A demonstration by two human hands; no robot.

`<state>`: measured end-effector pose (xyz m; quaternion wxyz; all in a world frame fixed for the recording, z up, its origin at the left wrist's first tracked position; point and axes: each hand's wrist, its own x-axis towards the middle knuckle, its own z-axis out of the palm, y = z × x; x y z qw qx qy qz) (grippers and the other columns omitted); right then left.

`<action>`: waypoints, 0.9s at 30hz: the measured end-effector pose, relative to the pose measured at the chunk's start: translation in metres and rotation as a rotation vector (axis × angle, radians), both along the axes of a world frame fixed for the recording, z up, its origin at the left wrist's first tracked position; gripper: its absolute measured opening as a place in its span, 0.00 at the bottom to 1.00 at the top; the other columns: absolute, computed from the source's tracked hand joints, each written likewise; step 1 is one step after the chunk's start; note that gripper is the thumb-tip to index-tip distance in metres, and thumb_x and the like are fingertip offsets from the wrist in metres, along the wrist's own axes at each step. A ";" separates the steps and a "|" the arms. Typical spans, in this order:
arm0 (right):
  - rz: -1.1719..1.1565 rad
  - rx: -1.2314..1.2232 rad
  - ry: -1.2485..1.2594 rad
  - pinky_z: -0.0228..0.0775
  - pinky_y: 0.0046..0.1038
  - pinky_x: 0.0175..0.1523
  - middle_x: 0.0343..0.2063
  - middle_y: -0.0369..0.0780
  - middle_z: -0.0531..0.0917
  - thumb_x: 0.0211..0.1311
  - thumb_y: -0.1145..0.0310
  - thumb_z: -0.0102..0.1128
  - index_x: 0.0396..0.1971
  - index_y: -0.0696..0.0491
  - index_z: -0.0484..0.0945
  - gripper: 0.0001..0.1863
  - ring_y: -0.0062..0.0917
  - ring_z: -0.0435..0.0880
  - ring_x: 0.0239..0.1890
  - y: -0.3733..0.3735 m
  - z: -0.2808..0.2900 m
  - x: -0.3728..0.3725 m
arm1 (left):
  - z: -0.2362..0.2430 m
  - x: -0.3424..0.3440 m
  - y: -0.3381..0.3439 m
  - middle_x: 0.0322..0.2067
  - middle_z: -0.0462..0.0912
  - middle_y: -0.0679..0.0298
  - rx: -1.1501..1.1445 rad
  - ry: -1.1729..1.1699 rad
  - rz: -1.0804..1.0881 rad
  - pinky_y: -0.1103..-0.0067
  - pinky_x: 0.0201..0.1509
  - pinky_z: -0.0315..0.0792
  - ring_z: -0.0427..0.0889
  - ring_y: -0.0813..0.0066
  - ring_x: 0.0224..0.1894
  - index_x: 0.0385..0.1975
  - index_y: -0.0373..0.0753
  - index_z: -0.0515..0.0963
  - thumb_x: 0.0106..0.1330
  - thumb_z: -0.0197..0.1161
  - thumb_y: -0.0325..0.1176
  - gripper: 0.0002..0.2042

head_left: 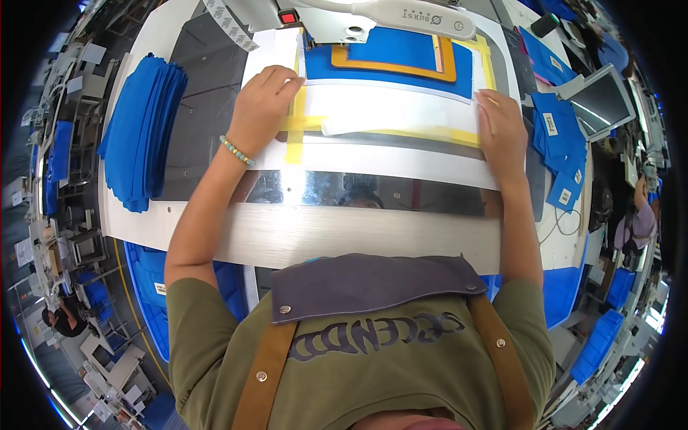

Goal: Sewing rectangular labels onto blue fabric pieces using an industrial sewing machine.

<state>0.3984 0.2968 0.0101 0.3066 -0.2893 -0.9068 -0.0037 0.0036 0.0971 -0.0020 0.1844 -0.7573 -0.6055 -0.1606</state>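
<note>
My left hand (265, 100), with a beaded bracelet at its wrist, grips the left edge of a white sheet template (387, 107) with yellow tape along its borders. My right hand (502, 132) holds the template's right edge with curled fingers. On the template's upper part lies blue fabric (322, 66), with an orange rectangular frame (448, 68) on it. A white machine head (337, 29) hangs over the fabric's upper left, hiding part of it. A shiny metal plate (322, 186) spans the bed nearer me.
Blue fabric stacks (140, 136) sit left; labelled blue pieces (555, 143) lie right beside a screen (595, 100) and loose cable. Blue bins (562, 294) stand below the table (301, 236). Other people (634, 222) work at far stations on both sides.
</note>
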 end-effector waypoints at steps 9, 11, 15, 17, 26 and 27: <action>0.072 -0.117 -0.137 0.49 0.46 0.80 0.74 0.44 0.70 0.77 0.53 0.59 0.66 0.47 0.81 0.24 0.45 0.61 0.78 0.013 -0.012 0.012 | -0.001 0.004 0.010 0.78 0.63 0.56 -0.217 -0.138 0.091 0.56 0.82 0.54 0.55 0.46 0.81 0.71 0.53 0.77 0.74 0.62 0.50 0.27; 0.046 -0.099 -0.206 0.47 0.47 0.81 0.75 0.44 0.69 0.79 0.50 0.56 0.67 0.45 0.80 0.25 0.45 0.59 0.79 0.011 -0.016 0.009 | 0.004 0.007 0.010 0.76 0.67 0.55 -0.192 -0.086 0.110 0.58 0.79 0.58 0.56 0.49 0.81 0.68 0.53 0.80 0.74 0.63 0.52 0.25; 0.003 -0.072 -0.294 0.39 0.49 0.83 0.77 0.44 0.66 0.81 0.44 0.49 0.70 0.42 0.79 0.28 0.44 0.53 0.82 0.009 -0.025 0.012 | 0.003 0.008 0.012 0.75 0.69 0.56 -0.193 -0.042 0.133 0.59 0.78 0.60 0.57 0.51 0.81 0.68 0.53 0.81 0.74 0.63 0.53 0.25; 0.001 -0.094 -0.285 0.39 0.49 0.83 0.77 0.44 0.66 0.81 0.43 0.49 0.70 0.42 0.79 0.28 0.43 0.53 0.82 0.006 -0.023 0.013 | 0.003 0.008 0.012 0.77 0.67 0.58 -0.247 -0.061 0.156 0.58 0.81 0.57 0.57 0.52 0.81 0.69 0.52 0.80 0.74 0.63 0.51 0.25; -0.018 -0.128 -0.268 0.38 0.50 0.84 0.76 0.43 0.68 0.80 0.44 0.50 0.70 0.41 0.79 0.27 0.42 0.53 0.82 0.006 -0.023 0.011 | 0.000 0.009 0.011 0.76 0.69 0.57 -0.247 -0.122 0.139 0.60 0.78 0.61 0.61 0.52 0.80 0.68 0.52 0.81 0.73 0.65 0.53 0.26; -0.019 -0.127 -0.272 0.39 0.50 0.84 0.76 0.43 0.68 0.80 0.44 0.51 0.70 0.40 0.79 0.27 0.42 0.53 0.82 0.006 -0.023 0.011 | -0.001 0.009 0.009 0.76 0.69 0.57 -0.245 -0.120 0.137 0.60 0.78 0.61 0.61 0.52 0.80 0.68 0.52 0.81 0.73 0.65 0.53 0.26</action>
